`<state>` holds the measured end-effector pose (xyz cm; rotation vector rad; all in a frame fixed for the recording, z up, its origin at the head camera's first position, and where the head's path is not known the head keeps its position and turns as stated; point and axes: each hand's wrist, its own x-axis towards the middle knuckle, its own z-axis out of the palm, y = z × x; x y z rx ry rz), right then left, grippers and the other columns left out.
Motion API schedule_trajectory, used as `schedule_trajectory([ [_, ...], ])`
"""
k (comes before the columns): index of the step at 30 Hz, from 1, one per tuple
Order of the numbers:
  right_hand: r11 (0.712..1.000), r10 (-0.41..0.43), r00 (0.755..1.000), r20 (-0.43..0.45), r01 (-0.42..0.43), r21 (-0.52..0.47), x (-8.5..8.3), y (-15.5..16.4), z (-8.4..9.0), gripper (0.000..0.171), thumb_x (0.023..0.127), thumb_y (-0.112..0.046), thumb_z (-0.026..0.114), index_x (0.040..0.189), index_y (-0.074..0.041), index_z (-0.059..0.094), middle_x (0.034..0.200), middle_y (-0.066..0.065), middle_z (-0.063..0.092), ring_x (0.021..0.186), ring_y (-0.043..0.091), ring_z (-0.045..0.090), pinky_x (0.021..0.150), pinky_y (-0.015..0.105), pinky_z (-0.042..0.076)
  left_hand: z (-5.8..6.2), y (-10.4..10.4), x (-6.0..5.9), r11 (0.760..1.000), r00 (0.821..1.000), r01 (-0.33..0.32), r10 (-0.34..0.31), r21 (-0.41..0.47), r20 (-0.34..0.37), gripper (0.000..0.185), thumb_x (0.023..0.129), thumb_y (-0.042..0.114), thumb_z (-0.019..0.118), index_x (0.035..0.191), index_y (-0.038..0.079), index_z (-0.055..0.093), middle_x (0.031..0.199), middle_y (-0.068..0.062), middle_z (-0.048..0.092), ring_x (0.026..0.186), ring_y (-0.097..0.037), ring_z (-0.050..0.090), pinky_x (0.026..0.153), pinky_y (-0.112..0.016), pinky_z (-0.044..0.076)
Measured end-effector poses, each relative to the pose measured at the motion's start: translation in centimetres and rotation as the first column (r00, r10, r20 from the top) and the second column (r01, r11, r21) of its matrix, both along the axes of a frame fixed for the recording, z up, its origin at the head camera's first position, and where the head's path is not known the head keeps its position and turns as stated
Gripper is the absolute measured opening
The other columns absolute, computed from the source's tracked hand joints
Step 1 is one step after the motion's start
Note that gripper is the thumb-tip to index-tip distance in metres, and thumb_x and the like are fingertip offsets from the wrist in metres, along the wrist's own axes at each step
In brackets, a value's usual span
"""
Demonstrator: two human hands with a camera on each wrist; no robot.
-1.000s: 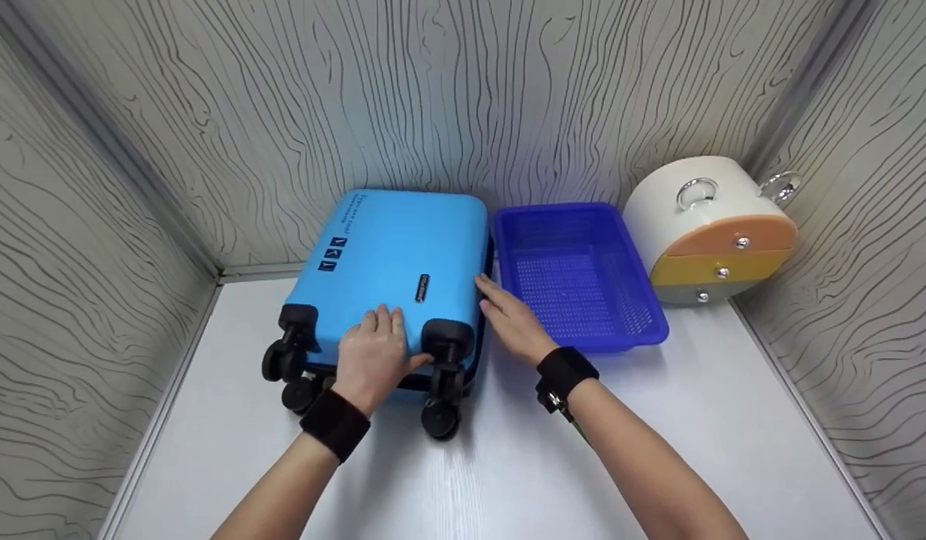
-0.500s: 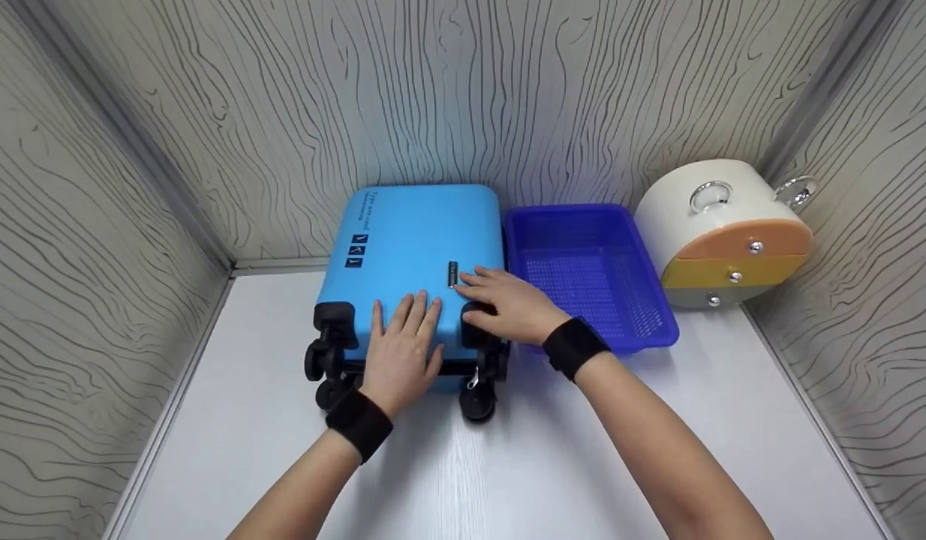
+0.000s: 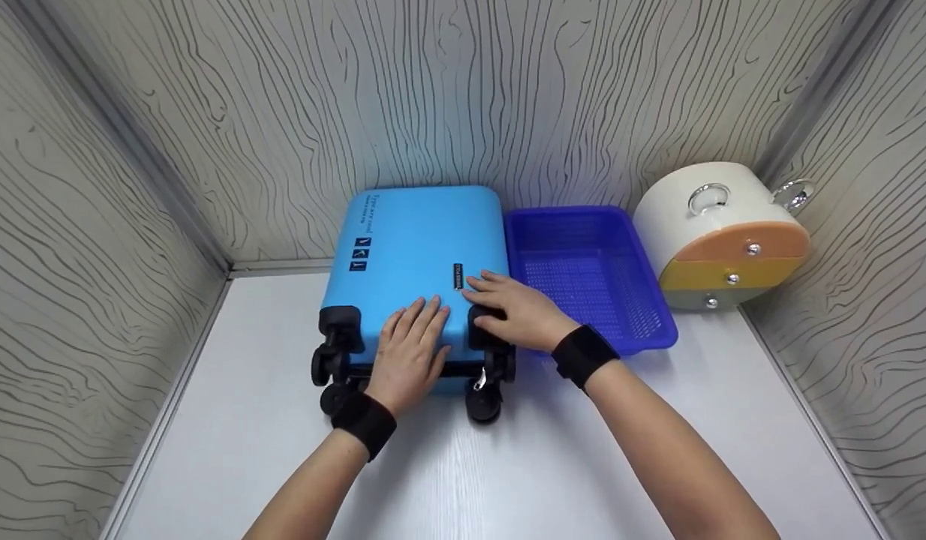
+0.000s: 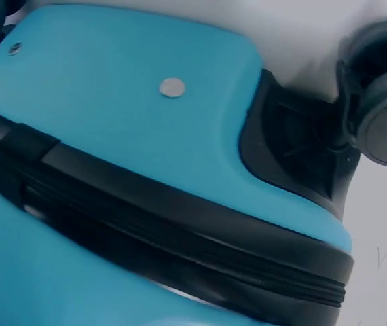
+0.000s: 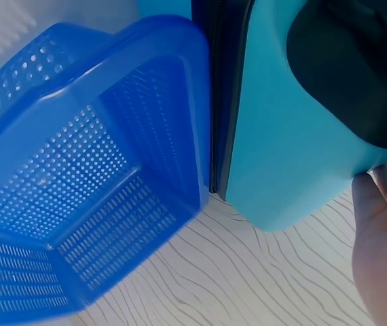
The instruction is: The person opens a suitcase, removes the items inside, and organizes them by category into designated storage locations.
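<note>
A small blue suitcase (image 3: pixel 414 251) is lying flat toward the far edge of the white tabletop (image 3: pixel 508 465), its black wheels (image 3: pixel 482 401) pointing at the near edge and its top end reaching almost to the back wall. The left hand (image 3: pixel 410 356) is resting palm down on the upper shell just above the wheel end, fingers straight and slightly spread, gripping nothing. The right hand (image 3: pixel 512 311) is lying over the suitcase's right wheel-end corner, fingers reaching across the shell near a small dark label (image 3: pixel 458 275) and the thumb curling against the black wheel housing (image 3: pixel 482 330); how firmly it is gripping that corner cannot be told. The left wrist view is showing the black zipper band (image 4: pixel 180 231) running between the two blue shells, with one wheel (image 4: pixel 383 125) at the corner. The right wrist view is showing the suitcase's side touching, or all but touching, the rim of a blue perforated plastic basket (image 5: pixel 78 183), which is sitting just to the suitcase's right along the far edge of the tabletop. Beyond the basket, in the far right corner, a round white storage box (image 3: pixel 722 232) with orange, yellow and grey drawer fronts and metal ring handles is standing against the walls. Both wrists are wearing black straps (image 3: pixel 364 422).
</note>
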<state>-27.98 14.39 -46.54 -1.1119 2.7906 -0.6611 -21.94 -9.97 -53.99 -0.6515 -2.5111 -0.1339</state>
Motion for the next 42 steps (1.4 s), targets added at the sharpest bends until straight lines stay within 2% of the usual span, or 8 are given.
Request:
schedule_trajectory([
  [7,0.998,-0.022,0.994,-0.104,0.028,0.054,0.1,-0.9,0.3,0.066,0.101,-0.051,0.059,0.156,-0.017,0.045,0.160,0.007,0.042,0.150,0.029,0.031,0.118,0.051,0.030,-0.3,0.2,0.6,0.984,0.995,0.081,-0.071,0.160,-0.065,0.056,0.097,0.021,0.063,0.149,0.009,0.050,0.157,-0.008,0.044,0.147,-0.026,0.035,0.121,-0.046,0.022],
  [12,0.994,-0.038,0.993,-0.113,0.049,0.097,0.5,-1.5,0.2,0.080,0.097,-0.063,0.059,0.160,-0.020,0.037,0.161,0.010,0.038,0.151,0.033,0.029,0.118,0.053,0.029,-2.2,1.5,3.0,0.939,0.981,0.175,-0.139,0.295,-0.138,0.029,0.087,0.012,0.067,0.116,0.010,0.065,0.123,-0.005,0.064,0.116,-0.025,0.058,0.103,-0.042,0.046],
  [16,0.990,-0.023,0.995,-0.096,0.036,0.134,0.6,-2.2,0.5,0.095,0.091,-0.069,0.062,0.163,-0.017,0.029,0.168,0.011,0.024,0.155,0.032,0.016,0.122,0.051,0.021,-3.7,3.1,4.4,0.928,0.983,0.051,-0.112,0.369,0.147,0.022,0.093,0.022,0.071,0.112,0.013,0.066,0.102,0.001,0.066,0.090,-0.017,0.063,0.076,-0.035,0.053],
  [19,0.986,0.007,0.996,-0.087,0.007,0.164,0.4,-3.1,0.9,0.105,0.088,-0.069,0.067,0.164,-0.014,0.019,0.171,0.009,0.011,0.157,0.028,0.006,0.124,0.046,0.013,-4.1,4.2,4.5,0.908,0.924,-0.119,-0.048,0.403,0.380,0.030,0.094,0.036,0.073,0.114,0.014,0.066,0.096,0.002,0.069,0.081,-0.014,0.065,0.068,-0.034,0.054],
  [21,0.984,0.024,0.997,-0.078,-0.010,0.177,0.3,-3.8,1.0,0.109,0.086,-0.067,0.070,0.165,-0.014,0.015,0.171,0.008,0.007,0.157,0.026,0.003,0.125,0.044,0.010,-4.1,4.8,4.4,0.881,0.891,-0.197,-0.023,0.430,0.454,0.035,0.093,0.042,0.075,0.113,0.015,0.065,0.091,0.002,0.071,0.076,-0.014,0.066,0.066,-0.035,0.054],
  [26,0.971,0.030,0.998,-0.061,-0.015,0.240,0.5,-5.1,0.9,0.111,0.087,-0.059,0.075,0.165,-0.013,0.012,0.171,0.007,0.007,0.157,0.026,0.002,0.125,0.041,0.006,-4.0,5.5,4.2,0.839,0.868,-0.240,-0.040,0.489,0.495,0.028,0.095,0.036,0.075,0.111,0.016,0.065,0.093,0.002,0.073,0.081,-0.014,0.069,0.070,-0.034,0.055],
  [33,0.965,0.017,0.995,-0.098,0.009,0.262,0.8,-5.5,0.8,0.106,0.086,-0.056,0.077,0.165,-0.015,0.019,0.170,0.007,0.015,0.157,0.026,0.008,0.125,0.040,0.008,-3.5,5.9,3.9,0.814,0.836,-0.237,-0.107,0.530,0.538,0.011,0.097,0.021,0.071,0.106,0.016,0.073,0.092,0.005,0.070,0.079,-0.011,0.064,0.072,-0.033,0.053],
  [42,0.965,0.026,0.992,-0.120,0.006,0.262,0.8,-5.2,0.9,0.104,0.086,-0.060,0.075,0.164,-0.016,0.023,0.169,0.006,0.019,0.156,0.027,0.011,0.124,0.040,0.012,-2.3,6.0,3.4,0.762,0.754,-0.287,-0.194,0.580,0.628,0.006,0.094,0.019,0.071,0.093,0.014,0.073,0.078,0.006,0.064,0.066,-0.010,0.055,0.065,-0.031,0.046],
])
